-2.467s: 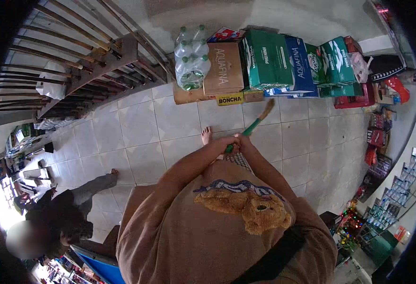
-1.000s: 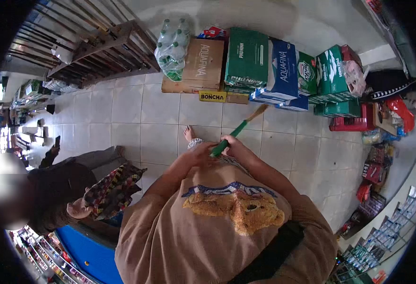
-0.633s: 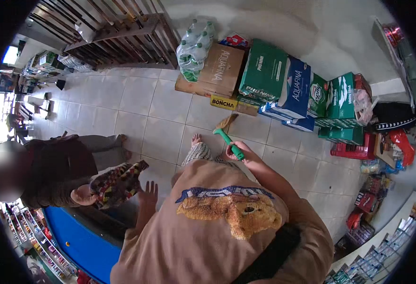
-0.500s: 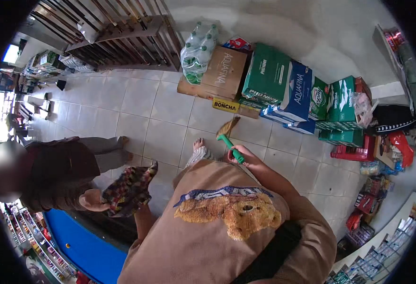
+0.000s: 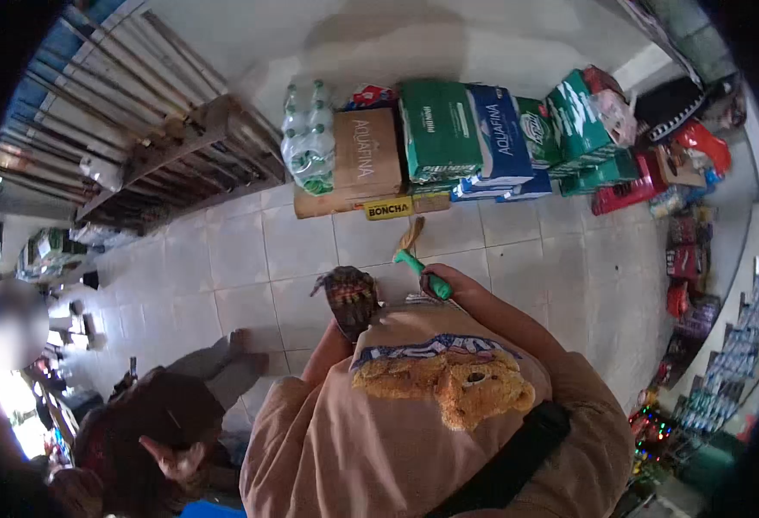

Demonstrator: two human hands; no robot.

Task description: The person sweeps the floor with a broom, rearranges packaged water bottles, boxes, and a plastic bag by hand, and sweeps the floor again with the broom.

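Observation:
My right hand (image 5: 444,283) is closed around the green handle of a broom (image 5: 409,261). Its curved tan bristle end points down toward the tiled floor, away from me. A dark, multicoloured patterned cloth (image 5: 351,292) is bunched at my left hand (image 5: 343,330), in front of my brown shirt. The cloth hides most of the fingers, which appear wrapped in it. To my left stands another person (image 5: 151,423) in dark clothing, with a hand (image 5: 175,459) held out and its fingers apart.
Along the wall are stacked drink cartons (image 5: 440,129), wrapped bottles (image 5: 309,138) and a yellow BONCHA box (image 5: 388,208). A rack of cue sticks (image 5: 181,164) stands at upper left. Packaged goods (image 5: 686,259) line the right side. A blue table edge (image 5: 211,509) shows at the bottom.
The patterned cloth has moved from beside the other person's hand to in front of me, with my left hand. The other person's hand is now apart from it. My right hand keeps the broom.

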